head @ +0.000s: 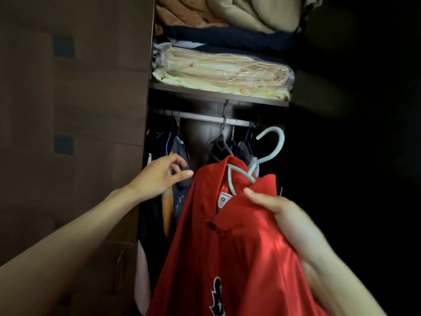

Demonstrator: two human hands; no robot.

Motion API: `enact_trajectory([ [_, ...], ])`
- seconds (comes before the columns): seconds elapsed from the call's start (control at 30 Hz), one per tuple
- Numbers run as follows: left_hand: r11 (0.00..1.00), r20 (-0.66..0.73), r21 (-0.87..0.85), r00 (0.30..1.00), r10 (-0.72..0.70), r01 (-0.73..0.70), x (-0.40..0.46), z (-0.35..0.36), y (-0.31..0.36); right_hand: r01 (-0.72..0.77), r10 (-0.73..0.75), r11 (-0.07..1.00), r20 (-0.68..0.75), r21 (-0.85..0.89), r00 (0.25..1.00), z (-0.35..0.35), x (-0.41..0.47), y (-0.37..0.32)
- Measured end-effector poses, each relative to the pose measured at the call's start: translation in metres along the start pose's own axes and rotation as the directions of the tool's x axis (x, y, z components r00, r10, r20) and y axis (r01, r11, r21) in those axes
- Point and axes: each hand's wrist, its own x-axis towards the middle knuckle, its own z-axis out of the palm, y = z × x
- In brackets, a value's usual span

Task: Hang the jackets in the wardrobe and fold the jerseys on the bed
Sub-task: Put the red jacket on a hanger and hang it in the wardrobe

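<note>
The right hand [284, 215] grips the red jacket [227, 247] at its collar, thumb pressed over the satin just below the neck of the pale teal hanger [255, 165], so cloth and hanger appear to be pinched together in one hold. That looks the sensible place to take it: the jacket's fabric is glossy and soft, probably light but slippery, and held anywhere lower it would likely slide off the hanger's shoulders or sag into folds. The hanger is the only stiff part, and its hook stands free above the collar, tilted toward the rail [205, 117] and near it but not yet on it. The jacket hangs in front of the open wardrobe [73, 133], its body draping down and out of view at the bottom edge. The left hand [159, 174] holds nothing; its fingers are loosely curled, the fingertips reaching toward the dark garments [180, 160] already hung on the left of the rail, seemingly to part them. Between those and the empty dark hangers [218, 144] further right there is a gap on the rail, a likely spot for the hook. Above the rail a shelf [218, 94] carries folded bedding [223, 67] wrapped in clear plastic.
</note>
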Motion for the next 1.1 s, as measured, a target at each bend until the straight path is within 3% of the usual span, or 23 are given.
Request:
enact_trajectory([
  [0.2, 0.998, -0.032, 0.056, 0.999, -0.01, 0.011, 0.016, -0.008, -0.019, 0.07, -0.041, 0.968, -0.12, 0.241, 0.992, 0.043, 0.062, 0.039],
  [0.57, 0.982, -0.049, 0.186, 0.998, -0.034, 0.042, 0.099, 0.02, -0.053, 0.197, -0.174, 0.953, -0.119, 0.229, 0.978, 0.055, 0.233, 0.03],
  [0.9, 0.969, -0.146, 0.121, 0.97, -0.196, 0.214, 0.167, 0.066, -0.084, 0.307, -0.298, 0.949, -0.105, 0.076, 0.949, 0.05, 0.373, 0.007],
  [1.1, 0.957, -0.156, 0.094, 0.954, -0.257, 0.274, 0.19, 0.091, -0.098, 0.319, -0.316, 0.948, -0.186, -0.014, 0.931, 0.044, 0.436, -0.007],
])
